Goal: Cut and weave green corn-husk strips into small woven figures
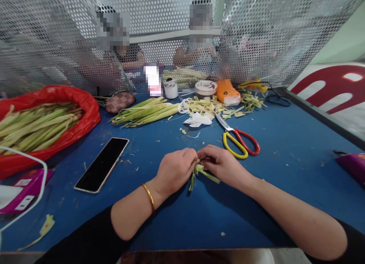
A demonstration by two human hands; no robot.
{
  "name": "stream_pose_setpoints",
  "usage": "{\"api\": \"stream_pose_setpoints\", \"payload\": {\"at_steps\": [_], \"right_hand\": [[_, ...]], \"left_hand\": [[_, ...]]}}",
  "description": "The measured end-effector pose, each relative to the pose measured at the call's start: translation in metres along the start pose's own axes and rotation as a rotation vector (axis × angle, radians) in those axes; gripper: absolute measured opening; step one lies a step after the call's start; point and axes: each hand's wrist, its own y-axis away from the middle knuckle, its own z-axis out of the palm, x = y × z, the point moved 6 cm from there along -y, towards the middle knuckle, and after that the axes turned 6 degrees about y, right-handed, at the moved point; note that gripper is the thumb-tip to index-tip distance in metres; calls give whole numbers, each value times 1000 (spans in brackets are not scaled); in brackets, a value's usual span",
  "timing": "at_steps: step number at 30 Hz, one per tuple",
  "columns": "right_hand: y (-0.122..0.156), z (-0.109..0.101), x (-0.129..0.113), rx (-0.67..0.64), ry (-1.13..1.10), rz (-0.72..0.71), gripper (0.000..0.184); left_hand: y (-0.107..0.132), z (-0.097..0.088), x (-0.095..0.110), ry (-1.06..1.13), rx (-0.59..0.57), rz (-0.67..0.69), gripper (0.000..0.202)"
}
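My left hand (pixel 175 169) and my right hand (pixel 221 165) meet over the blue table (pixel 285 142), both with fingers closed on a small folded bundle of green leaf strips (pixel 199 172). The strip ends hang down between the hands toward the table. A gold bangle sits on my left wrist. A pile of long green leaves (pixel 145 112) lies beyond the hands, with cut leaf scraps (pixel 211 106) beside it. Scissors with red and yellow handles (pixel 238 140) lie just right of the hands.
A black phone (pixel 102 163) lies at the left. A red plastic bag of leaves (pixel 42 123) fills the far left. A tape roll (pixel 171 88), a round tin (pixel 205 88) and an orange object (pixel 227 93) stand before a perforated metal screen; people sit behind it.
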Motion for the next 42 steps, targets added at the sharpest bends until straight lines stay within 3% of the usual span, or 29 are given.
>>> {"api": "stream_pose_setpoints", "payload": {"at_steps": [6, 10, 15, 19, 23, 30, 37, 42], "right_hand": [[-2, -4, 4, 47, -54, 45, 15], [-3, -3, 11, -3, -216, 180, 7], [-5, -3, 12, -20, -299, 215, 3], [-4, 0, 11, -51, -420, 233, 15], [-2, 2, 7, -103, -243, 167, 8], [-1, -9, 8, -99, 21, 133, 12], [-3, -5, 4, -52, -427, 212, 11], [-3, 1, 5, -174, -423, 224, 8]], "left_hand": [[0, 3, -3, -20, -27, -38, 22], [0, 3, -4, 3, -40, -46, 24], [0, 1, -3, 13, -47, -43, 24], [-1, 0, -1, 17, -43, -28, 22], [-1, 0, -1, 16, -31, -19, 21], [-1, 2, -2, 15, -61, -34, 21], [-1, 1, -4, 90, -48, -67, 15], [-3, -3, -8, 229, -57, -104, 15]]}}
